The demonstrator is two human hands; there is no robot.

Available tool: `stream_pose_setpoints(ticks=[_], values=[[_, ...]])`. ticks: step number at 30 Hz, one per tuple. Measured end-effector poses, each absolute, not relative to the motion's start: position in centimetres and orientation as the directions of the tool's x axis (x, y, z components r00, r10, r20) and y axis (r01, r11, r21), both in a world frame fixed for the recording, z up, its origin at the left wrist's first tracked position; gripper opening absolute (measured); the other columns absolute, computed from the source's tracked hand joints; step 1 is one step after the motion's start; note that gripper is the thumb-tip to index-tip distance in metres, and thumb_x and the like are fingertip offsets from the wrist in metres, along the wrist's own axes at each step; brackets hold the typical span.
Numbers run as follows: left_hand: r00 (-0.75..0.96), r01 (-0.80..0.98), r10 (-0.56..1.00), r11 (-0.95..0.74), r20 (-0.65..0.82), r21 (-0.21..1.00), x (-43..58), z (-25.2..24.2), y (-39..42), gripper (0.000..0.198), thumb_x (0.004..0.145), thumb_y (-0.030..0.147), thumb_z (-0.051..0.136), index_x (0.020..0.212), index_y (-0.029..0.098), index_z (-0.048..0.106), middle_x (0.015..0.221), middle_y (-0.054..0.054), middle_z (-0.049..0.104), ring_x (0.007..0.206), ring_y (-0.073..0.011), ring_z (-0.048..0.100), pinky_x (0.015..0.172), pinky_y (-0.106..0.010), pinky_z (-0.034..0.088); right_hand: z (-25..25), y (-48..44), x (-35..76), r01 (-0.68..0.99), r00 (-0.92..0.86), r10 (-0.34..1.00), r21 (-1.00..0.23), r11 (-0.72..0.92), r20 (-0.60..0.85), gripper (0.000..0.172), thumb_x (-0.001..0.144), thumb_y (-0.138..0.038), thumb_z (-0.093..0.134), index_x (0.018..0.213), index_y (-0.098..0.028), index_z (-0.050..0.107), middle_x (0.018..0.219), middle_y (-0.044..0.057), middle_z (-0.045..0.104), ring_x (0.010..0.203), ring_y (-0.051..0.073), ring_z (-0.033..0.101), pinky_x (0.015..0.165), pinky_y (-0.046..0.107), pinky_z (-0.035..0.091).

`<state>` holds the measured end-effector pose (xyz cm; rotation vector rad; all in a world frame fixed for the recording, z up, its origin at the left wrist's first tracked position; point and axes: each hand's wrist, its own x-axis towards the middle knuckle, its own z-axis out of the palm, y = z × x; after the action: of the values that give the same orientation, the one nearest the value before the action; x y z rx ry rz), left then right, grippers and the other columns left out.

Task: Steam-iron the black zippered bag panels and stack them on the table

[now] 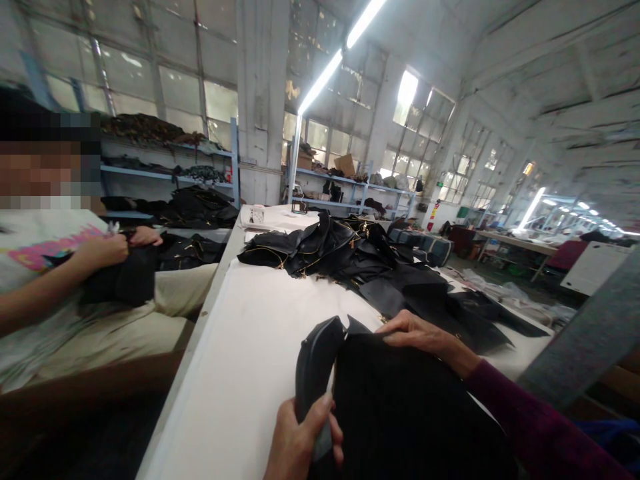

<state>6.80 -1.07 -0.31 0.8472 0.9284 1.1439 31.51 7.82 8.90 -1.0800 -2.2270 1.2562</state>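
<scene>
My left hand (304, 437) is closed round a dark, curved tool (315, 363) that stands up at the left edge of a black fabric piece (400, 407). This piece lies in front of me on the white table (250, 347). My right hand (417, 331) rests on the piece's far top edge, fingers pressed down on the cloth. A purple sleeve covers my right forearm.
A heap of black fabric pieces with gold zips (350, 257) covers the table's far part. At the left a seated person (65, 267) handles black cloth in both hands. Blue shelves (170, 173) with dark goods stand behind. A grey board (590, 333) leans at the right.
</scene>
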Motion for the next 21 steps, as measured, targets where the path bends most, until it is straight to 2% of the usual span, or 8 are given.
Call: stream_pose_setpoints(ticks=[2, 4, 6, 9, 12, 15, 18, 21], values=[[0.119, -0.362, 0.973, 0.227, -0.197, 0.904, 6.6, -0.6, -0.9, 0.037, 0.067, 0.047, 0.065, 0.066, 0.011, 0.058, 0.042, -0.003, 0.059, 0.034, -0.0138, 0.054, 0.037, -0.022, 0.043, 9.1, 7.9, 31.6, 0.500, -0.629, 0.777, -0.775, 0.387, -0.017, 0.037, 0.085, -0.037, 0.053, 0.107, -0.010, 0.067, 0.086, 0.005, 0.069, 0.066, 0.014, 0.057, 0.058, 0.022, 0.041], [0.097, -0.340, 0.968, 0.252, -0.233, 0.906, 6.5, -0.7, -0.9, 0.038, 0.067, 0.049, 0.065, 0.065, 0.011, 0.060, 0.041, -0.004, 0.059, 0.034, -0.0147, 0.054, 0.037, -0.024, 0.043, 9.6, 8.2, 31.5, 0.603, -0.596, 0.800, -0.617, 0.507, 0.075, 0.034, 0.088, -0.034, 0.049, 0.106, -0.012, 0.067, 0.087, 0.005, 0.069, 0.068, 0.014, 0.058, 0.060, 0.022, 0.041], [0.083, -0.318, 0.963, 0.270, -0.257, 0.909, 6.4, -0.5, -1.0, 0.040, 0.066, 0.051, 0.065, 0.063, 0.011, 0.060, 0.039, -0.005, 0.058, 0.034, -0.0152, 0.052, 0.037, -0.025, 0.044, 10.5, 8.9, 31.0, 0.739, -0.523, 0.822, -0.360, 0.569, 0.226, 0.029, 0.090, -0.028, 0.045, 0.102, -0.015, 0.068, 0.084, 0.004, 0.070, 0.068, 0.014, 0.059, 0.061, 0.023, 0.040], [0.040, -0.326, 0.967, 0.251, -0.252, 0.912, 6.4, 0.4, -1.3, 0.039, 0.064, 0.051, 0.066, 0.065, 0.012, 0.060, 0.039, -0.004, 0.059, 0.034, -0.0149, 0.051, 0.036, -0.025, 0.044, 11.9, 10.1, 29.8, 0.911, -0.381, 0.785, 0.053, 0.410, 0.488, 0.029, 0.092, -0.019, 0.039, 0.101, -0.016, 0.067, 0.078, 0.005, 0.069, 0.068, 0.015, 0.059, 0.061, 0.024, 0.038], [0.018, -0.314, 0.967, 0.247, -0.255, 0.916, 6.4, 1.1, -1.5, 0.038, 0.063, 0.050, 0.067, 0.065, 0.012, 0.060, 0.039, -0.003, 0.058, 0.034, -0.0148, 0.050, 0.036, -0.025, 0.043, 11.3, 10.8, 28.1, 0.915, -0.403, 0.678, 0.285, 0.286, 0.615, 0.031, 0.092, -0.012, 0.037, 0.113, -0.010, 0.060, 0.076, 0.009, 0.066, 0.069, 0.018, 0.057, 0.061, 0.027, 0.036], [0.023, -0.295, 0.964, 0.258, -0.264, 0.920, 6.2, 1.1, -1.5, 0.040, 0.062, 0.051, 0.067, 0.061, 0.012, 0.059, 0.038, -0.003, 0.057, 0.034, -0.0144, 0.050, 0.036, -0.023, 0.042, 7.3, 9.9, 25.8, 0.766, -0.642, 0.536, 0.483, 0.424, 0.548, 0.034, 0.091, -0.009, 0.037, 0.122, -0.005, 0.050, 0.076, 0.009, 0.062, 0.068, 0.018, 0.054, 0.060, 0.030, 0.036], [0.014, -0.293, 0.971, 0.234, -0.241, 0.927, 6.1, 0.6, -1.5, 0.040, 0.062, 0.051, 0.067, 0.067, 0.011, 0.061, 0.040, -0.003, 0.058, 0.035, -0.0148, 0.051, 0.037, -0.023, 0.041, 1.7, 7.7, 23.6, 0.577, -0.816, 0.437, 0.507, 0.640, 0.377, 0.034, 0.089, -0.008, 0.040, 0.123, -0.008, 0.048, 0.077, 0.007, 0.059, 0.068, 0.018, 0.051, 0.060, 0.031, 0.037], [0.019, -0.285, 0.965, 0.257, -0.263, 0.923, 6.2, 0.6, -1.6, 0.039, 0.064, 0.048, 0.067, 0.071, 0.011, 0.061, 0.041, -0.004, 0.060, 0.035, -0.0148, 0.051, 0.036, -0.023, 0.041, -1.7, 5.2, 22.8, 0.599, -0.799, 0.512, 0.355, 0.717, 0.315, 0.033, 0.088, -0.011, 0.044, 0.121, -0.014, 0.048, 0.083, 0.006, 0.057, 0.077, 0.020, 0.051, 0.066, 0.031, 0.040]])
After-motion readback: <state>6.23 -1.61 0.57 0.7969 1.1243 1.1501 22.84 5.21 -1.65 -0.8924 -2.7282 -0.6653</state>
